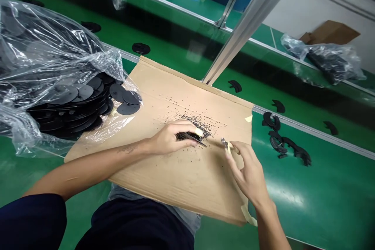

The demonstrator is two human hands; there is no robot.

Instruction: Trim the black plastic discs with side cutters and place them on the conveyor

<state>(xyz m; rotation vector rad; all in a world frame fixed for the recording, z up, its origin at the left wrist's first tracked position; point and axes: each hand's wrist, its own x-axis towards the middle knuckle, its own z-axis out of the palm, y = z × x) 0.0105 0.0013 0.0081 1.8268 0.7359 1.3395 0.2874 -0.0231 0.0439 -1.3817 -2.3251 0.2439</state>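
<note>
My left hand (pixel 168 137) is closed on a thin black plastic part (pixel 195 139), gripped at its edge low over the cardboard sheet (pixel 164 174). Small black bits (pixel 187 119) lie heaped and scattered under and beyond that hand. To its right, my right hand (pixel 249 170) pinches a small metal piece (pixel 224 142), perhaps the tip of a tool; the rest of it is hidden by the fingers. The metal end points toward the black part without touching it. Pale yellow coverings show on fingertips of both hands.
At left, a clear plastic bag (pixel 55 54) spills stacked black discs (pixel 73 105) onto the cardboard. Curved black pieces (pixel 288 146) lie on the green surface (pixel 331 191) at right. A metal post (pixel 243 27) rises behind the cardboard. Beyond stands a brown carton (pixel 334 33).
</note>
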